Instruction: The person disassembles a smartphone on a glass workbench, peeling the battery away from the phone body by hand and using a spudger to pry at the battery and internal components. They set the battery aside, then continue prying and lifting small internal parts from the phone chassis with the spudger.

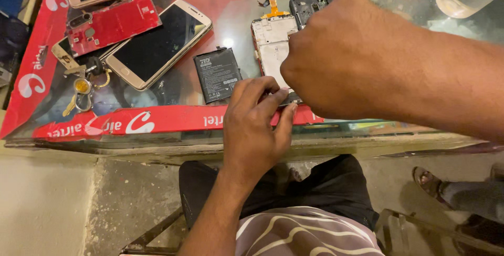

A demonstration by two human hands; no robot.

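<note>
glass bench (367, 4) carries everything, its near edge lined with a red strip (157, 122). right hand (336, 59) lies curled over the opened phone (273, 46), knuckles up; its fingertips are hidden, so i cannot tell whether it pinches anything. left hand (257, 124) comes up from the near edge, fingers bent and close together, tips touching the phone's lower end just under the right hand; what sits between them is too hidden to tell. the phone lies face down near the middle of the bench, back off, pale inner frame showing, with a dark camera cover (311, 5) and an orange flex (273, 8) at its far end. gold phone (157, 43) lies to the left, screen up, partly over a red back cover (113, 24). black battery (218, 74) rests just left of the opened phone. keys (83, 90) lie near the left edge.
</note>
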